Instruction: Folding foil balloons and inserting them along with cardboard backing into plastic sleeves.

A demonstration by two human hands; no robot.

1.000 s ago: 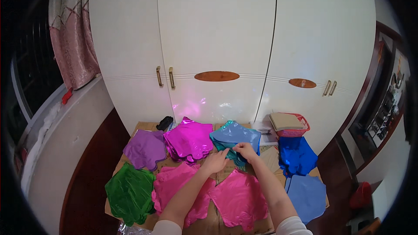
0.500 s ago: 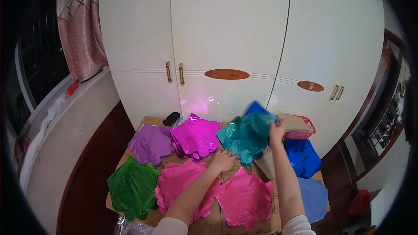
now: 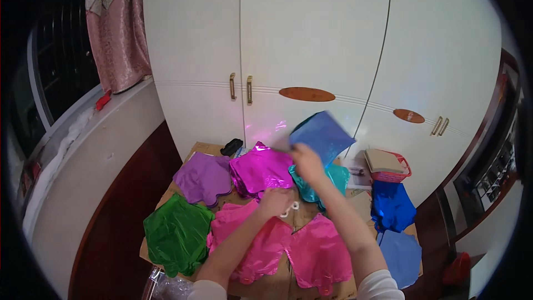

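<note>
My right hand [image 3: 308, 162] is closed on the left edge of a blue foil balloon [image 3: 323, 134], flat and star-like, tilted up against the cabinet. Beneath it lies a teal foil balloon [image 3: 337, 176]. My left hand [image 3: 276, 202] is low over the table with fingers bunched; what they hold, if anything, is hidden. Two small white rings [image 3: 295, 205] lie beside its fingertips. A shiny magenta foil stack [image 3: 261, 168] is just beyond it. Below my left forearm spreads a pink foil stack [image 3: 264, 258], with another pink foil balloon [image 3: 322, 253] to its right.
Purple [image 3: 202, 176] and green foil [image 3: 179, 236] lie at the left; dark blue foil [image 3: 393, 205] and pale blue foil [image 3: 400, 258] at the right. A red basket [image 3: 397, 175] and a black item [image 3: 231, 146] stand along the back, before a white cabinet [image 3: 311, 33].
My right hand has moved left, from the teal foil to the blue one, which is now raised higher. The teal foil lies lower, my left hand is off it, and the white rings show.
</note>
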